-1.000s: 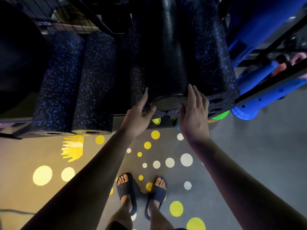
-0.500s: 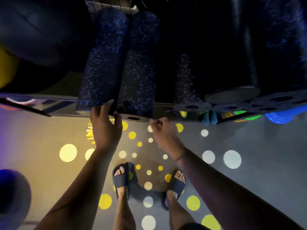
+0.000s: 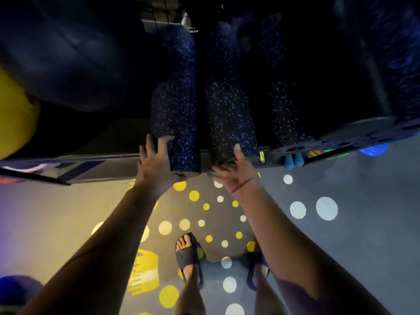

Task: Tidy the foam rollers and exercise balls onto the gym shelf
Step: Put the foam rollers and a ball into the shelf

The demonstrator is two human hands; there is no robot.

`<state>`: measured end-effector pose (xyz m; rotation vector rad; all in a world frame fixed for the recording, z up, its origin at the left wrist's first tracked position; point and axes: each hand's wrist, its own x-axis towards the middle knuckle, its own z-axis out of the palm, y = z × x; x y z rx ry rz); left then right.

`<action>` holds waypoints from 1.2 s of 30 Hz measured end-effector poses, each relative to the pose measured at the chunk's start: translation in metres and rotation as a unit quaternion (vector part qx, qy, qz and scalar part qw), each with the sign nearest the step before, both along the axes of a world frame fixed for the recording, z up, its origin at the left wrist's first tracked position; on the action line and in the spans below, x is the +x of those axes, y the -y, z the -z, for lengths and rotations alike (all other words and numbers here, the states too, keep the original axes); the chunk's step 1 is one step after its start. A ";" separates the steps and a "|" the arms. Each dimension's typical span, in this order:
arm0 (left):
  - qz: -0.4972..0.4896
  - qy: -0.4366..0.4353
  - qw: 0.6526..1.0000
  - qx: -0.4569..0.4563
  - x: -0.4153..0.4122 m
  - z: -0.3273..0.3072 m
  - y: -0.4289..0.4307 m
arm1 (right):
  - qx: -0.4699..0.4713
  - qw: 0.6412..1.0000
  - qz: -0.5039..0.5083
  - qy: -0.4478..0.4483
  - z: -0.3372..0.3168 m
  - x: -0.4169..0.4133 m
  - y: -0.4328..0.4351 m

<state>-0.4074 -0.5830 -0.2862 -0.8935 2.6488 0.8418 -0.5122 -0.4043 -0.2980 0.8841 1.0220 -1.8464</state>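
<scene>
Two black foam rollers flecked with blue lie side by side on the dark metal gym shelf (image 3: 102, 165), their long axes running away from the person and their near ends reaching the shelf's front edge. The left hand (image 3: 156, 164) is spread wide against the near end of the left speckled roller (image 3: 179, 123), fingers laid up along its left side and the thumb under its round end face; it touches the roller but does not close around it. The right hand (image 3: 236, 172) is open too, fingers fanned, the palm at the near end of the right speckled roller (image 3: 229, 119), which sits just beside the first with a narrow dark gap between them. Further right on the same shelf more dark rollers (image 3: 291, 123) lie in shadow, their pierced round ends facing outward. At the far left a large yellow exercise ball (image 3: 16, 117) shows partly beside a bigger dark ball (image 3: 63, 64). Below, the grey floor (image 3: 363, 235) carries yellow and white dots, and the person stands in dark slide sandals (image 3: 186, 255).
</scene>
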 end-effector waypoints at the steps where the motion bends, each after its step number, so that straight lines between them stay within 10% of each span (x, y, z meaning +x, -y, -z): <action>1: 0.015 -0.009 1.000 0.011 -0.002 0.003 0.001 | 0.006 1.000 0.025 -0.006 0.000 -0.010 0.001; 21: 0.053 -0.019 0.995 -0.081 -0.076 0.016 -0.032 | -0.013 0.990 0.116 -0.072 0.023 -0.054 -0.030; 36: 0.033 -0.004 0.997 -0.069 -0.089 0.025 -0.030 | 0.006 0.994 -0.004 -0.108 0.042 -0.048 -0.041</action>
